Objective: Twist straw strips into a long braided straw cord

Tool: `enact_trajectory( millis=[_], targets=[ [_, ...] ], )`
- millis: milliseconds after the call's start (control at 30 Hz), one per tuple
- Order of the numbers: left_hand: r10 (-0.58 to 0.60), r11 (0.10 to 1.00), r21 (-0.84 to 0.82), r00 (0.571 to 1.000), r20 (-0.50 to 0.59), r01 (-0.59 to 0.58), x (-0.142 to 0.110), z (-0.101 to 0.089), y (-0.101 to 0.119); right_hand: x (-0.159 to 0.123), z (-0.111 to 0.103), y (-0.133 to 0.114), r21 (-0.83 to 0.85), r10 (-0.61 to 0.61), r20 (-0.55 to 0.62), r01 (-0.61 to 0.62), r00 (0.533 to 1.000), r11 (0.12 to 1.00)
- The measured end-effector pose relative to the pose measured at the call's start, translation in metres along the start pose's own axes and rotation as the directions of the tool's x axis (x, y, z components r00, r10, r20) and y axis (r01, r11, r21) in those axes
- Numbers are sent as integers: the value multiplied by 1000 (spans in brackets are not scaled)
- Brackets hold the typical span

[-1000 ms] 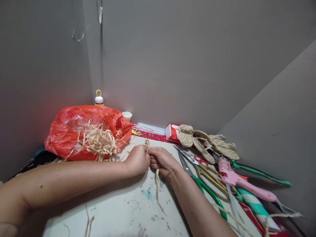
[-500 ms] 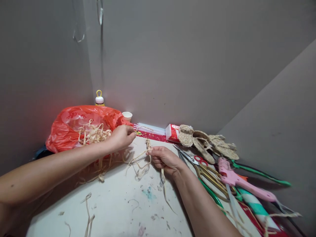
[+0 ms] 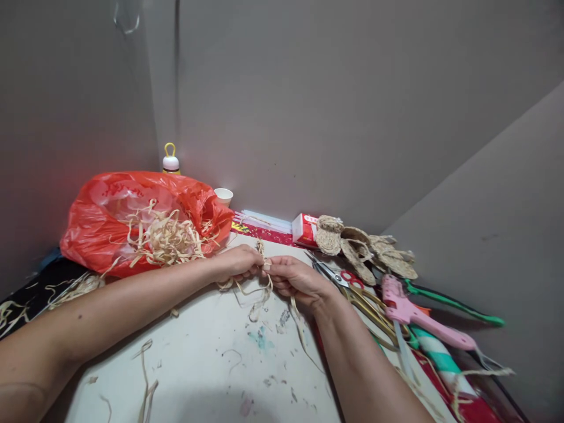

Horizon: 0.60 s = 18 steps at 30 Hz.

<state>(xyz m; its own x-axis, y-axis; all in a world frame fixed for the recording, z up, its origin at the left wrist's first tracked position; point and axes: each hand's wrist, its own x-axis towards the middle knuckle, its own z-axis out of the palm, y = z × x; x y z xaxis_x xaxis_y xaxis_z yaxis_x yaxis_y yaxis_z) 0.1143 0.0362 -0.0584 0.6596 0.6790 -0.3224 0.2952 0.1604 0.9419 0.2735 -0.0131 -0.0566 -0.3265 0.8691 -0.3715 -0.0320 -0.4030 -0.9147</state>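
Note:
Both hands meet over the white tabletop (image 3: 211,358). Between them is a short braid of pale straw (image 3: 260,247), its worked end pointing away from me. My right hand (image 3: 293,279) pinches the braid between thumb and forefinger. From the other side my left hand (image 3: 242,261) is closed at the same spot, its fingertips on the straw strands. Loose strand ends (image 3: 255,299) hang below the fingers, and a longer strip (image 3: 304,332) trails from under my right hand. Just where each strand crosses is hidden by the fingers.
Behind my left arm sits a red plastic bag (image 3: 97,229) full of loose straw (image 3: 170,238). A paper cup (image 3: 224,197) and a bottle (image 3: 171,161) stand near the wall. On the right lie scissors (image 3: 374,311), woven straw pieces (image 3: 352,247) and a pink glue gun (image 3: 423,317).
My left hand has come right and down from beside the bag to meet my right hand at the braid. My right hand keeps its pinch. The view has shifted slightly.

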Motion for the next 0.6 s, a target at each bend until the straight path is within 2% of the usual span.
enact_trajectory(
  millis=[133,300,400,600],
  targets=[
    [22,997,74,999,-30,-19,6,-3,-5,-1,1,-1,-94,-12,-21,10,1000,996],
    [-19,999,40,1000,15,18,9,-5,-7,-3,6,-2,-283,-105,-118,68,987,957],
    [-66,998,12,997,40,65,8,-5,-3,-2,8,-2,-411,-175,-169,92,970,907],
    [-98,987,-116,988,119,112,4,-4,2,-1,7,-1,-615,-259,-170,103,951,781]
  ],
)
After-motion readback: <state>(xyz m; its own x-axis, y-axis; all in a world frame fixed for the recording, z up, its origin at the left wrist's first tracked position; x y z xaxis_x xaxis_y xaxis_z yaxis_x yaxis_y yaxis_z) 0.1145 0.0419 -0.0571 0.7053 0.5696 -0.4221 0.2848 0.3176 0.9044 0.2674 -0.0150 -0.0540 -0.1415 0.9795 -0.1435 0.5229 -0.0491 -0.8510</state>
